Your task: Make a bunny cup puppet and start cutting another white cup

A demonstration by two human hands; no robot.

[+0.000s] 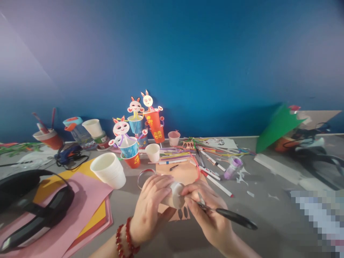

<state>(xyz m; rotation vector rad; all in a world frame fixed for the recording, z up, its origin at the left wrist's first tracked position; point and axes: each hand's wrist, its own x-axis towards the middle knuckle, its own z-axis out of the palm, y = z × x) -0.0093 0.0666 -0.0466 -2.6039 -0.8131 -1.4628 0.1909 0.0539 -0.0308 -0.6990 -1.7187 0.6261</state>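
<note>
Low in the middle, my left hand (pixel 152 200) is wrapped round a small white paper cup (pixel 177 195) lying on its side, and a string of red beads circles that wrist. My right hand (pixel 208 206) pinches the cup's right end between thumb and fingertips. Lodged in the same hand is a pair of scissors (pixel 233 216), its black handle pointing to the lower right and a bit of metal blade showing between the fingers. Fingers hide part of the cup and most of the blades. Beneath both hands lies an orange paper sheet (pixel 185 170) with dark leaf-shaped marks near its front edge.
Rabbit-faced cup figures (pixel 129 147) stand behind my hands. Left are stacked white cups (pixel 109 170), pink paper (pixel 88 193) and a black headset (pixel 40 204). Markers (pixel 217 182) and a purple glitter jar (pixel 233 168) lie right. A green sheet (pixel 279 125) leans by the wall.
</note>
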